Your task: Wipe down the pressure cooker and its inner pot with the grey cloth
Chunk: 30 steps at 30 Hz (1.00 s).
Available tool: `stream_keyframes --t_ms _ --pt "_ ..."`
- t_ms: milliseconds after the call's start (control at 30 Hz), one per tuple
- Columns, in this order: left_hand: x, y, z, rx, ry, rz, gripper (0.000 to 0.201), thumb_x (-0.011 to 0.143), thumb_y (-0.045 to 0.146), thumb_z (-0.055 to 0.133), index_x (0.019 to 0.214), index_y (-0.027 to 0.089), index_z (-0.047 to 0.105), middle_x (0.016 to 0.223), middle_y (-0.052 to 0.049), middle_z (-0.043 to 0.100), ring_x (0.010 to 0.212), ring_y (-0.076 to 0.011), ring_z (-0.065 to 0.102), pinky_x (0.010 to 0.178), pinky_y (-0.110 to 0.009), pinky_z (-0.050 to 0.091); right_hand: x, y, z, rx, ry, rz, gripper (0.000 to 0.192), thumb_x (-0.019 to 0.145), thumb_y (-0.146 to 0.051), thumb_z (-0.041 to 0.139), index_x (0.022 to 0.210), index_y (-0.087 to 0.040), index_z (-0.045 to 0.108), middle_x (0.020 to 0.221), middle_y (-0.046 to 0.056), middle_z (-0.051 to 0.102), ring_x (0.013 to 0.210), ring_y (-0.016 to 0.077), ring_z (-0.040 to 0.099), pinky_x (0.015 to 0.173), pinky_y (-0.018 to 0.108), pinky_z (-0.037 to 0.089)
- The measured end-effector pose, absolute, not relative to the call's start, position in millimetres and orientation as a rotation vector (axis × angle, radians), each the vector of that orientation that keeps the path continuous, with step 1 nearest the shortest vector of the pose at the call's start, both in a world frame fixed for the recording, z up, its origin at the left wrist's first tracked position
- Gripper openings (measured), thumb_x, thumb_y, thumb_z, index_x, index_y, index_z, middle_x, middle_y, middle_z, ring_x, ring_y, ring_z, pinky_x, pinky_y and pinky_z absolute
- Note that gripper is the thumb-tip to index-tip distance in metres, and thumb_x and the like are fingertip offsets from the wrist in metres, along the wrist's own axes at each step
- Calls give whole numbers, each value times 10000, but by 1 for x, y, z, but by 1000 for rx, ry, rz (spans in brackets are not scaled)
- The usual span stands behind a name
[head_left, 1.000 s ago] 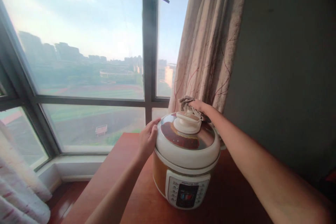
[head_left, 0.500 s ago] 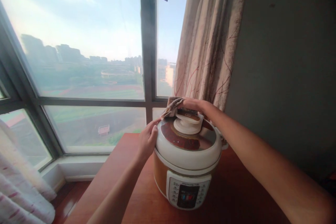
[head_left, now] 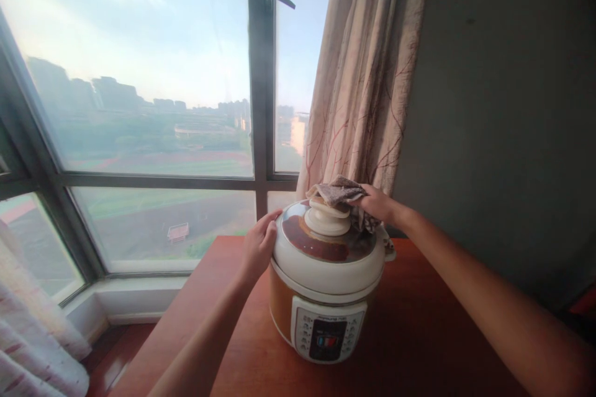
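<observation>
The cooker [head_left: 326, 285] is stood on the tabletop [head_left: 419, 347] by the window [head_left: 139, 105], just before the curtain [head_left: 367, 74]. One cloth [head_left: 339, 191] is gripped by the closed fingers of the right hand [head_left: 378, 205] and pressed behind the knob [head_left: 326, 218]. The lid's rim is steadied by the left hand [head_left: 258, 248], fingers curved against it. A hard push could probably slide the single cooker, or the cloth could snag the knob.

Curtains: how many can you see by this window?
2. One beige curtain with a red branch pattern hangs right of the window, behind the cooker. A pale curtain with pink streaks shows at the lower left corner; more may hang out of frame.
</observation>
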State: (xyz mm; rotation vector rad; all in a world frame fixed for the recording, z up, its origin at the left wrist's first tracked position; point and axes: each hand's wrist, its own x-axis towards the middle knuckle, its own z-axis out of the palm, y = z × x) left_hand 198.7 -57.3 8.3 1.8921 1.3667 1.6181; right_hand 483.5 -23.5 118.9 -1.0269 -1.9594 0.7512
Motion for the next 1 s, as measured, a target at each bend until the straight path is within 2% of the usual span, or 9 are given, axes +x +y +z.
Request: stream_keyframes --t_ms 167,300,400,533,700,867,1000 --pt "197 -53 4 1873 1362 1627 563 949 489 369 1240 125 685 1247 -140 712 1164 -308 646 1003 -426 484 518 -69 95 -1063 -2031 485 392 809 -265 586 1170 -197 722 1117 61 758 1133 291 654 1030 446 490" --pt "197 -53 2 1873 1358 1625 573 948 510 371 1257 141 682 1252 -131 712 1171 -306 643 1005 -420 485 526 -115 64 -1193 -2111 83 684 677 -66 522 1341 -197 620 1375 90 637 1291 289 572 1128 481 424" --pt "196 -52 1 1872 1358 1630 569 947 519 371 1259 161 684 1263 -119 709 1175 -300 642 993 -406 494 514 -142 47 -1163 -2134 -92 782 624 -35 496 1390 -168 571 1453 108 567 1369 279 498 1180 492 371" --pt "194 -50 -1 1869 1348 1631 581 945 531 376 1259 152 683 1264 -129 707 1172 -304 645 984 -407 500 489 -162 41 -1041 -2146 -105 814 626 -53 513 1432 -171 522 1508 112 508 1422 288 426 1203 532 326" --pt "193 -49 -1 1876 1342 1615 586 941 547 385 1260 160 689 1229 -120 725 1150 -301 659 979 -399 503 483 -171 43 -972 -2159 -86 802 637 -63 508 1432 -168 518 1513 118 501 1432 292 414 1198 551 322" --pt "193 -48 -1 1878 1319 1622 592 941 551 384 1255 151 689 1239 -128 721 1146 -302 659 976 -403 506 502 -146 45 -1080 -2158 -65 760 666 -42 494 1415 -156 544 1486 110 535 1411 261 455 1203 488 344" --pt "194 -49 -1 1871 1326 1625 591 938 553 385 1249 156 691 1238 -124 722 1148 -302 659 973 -401 510 513 -100 53 -1325 -2090 -72 696 700 -25 486 1389 -88 563 1457 158 556 1374 262 504 1192 428 361"
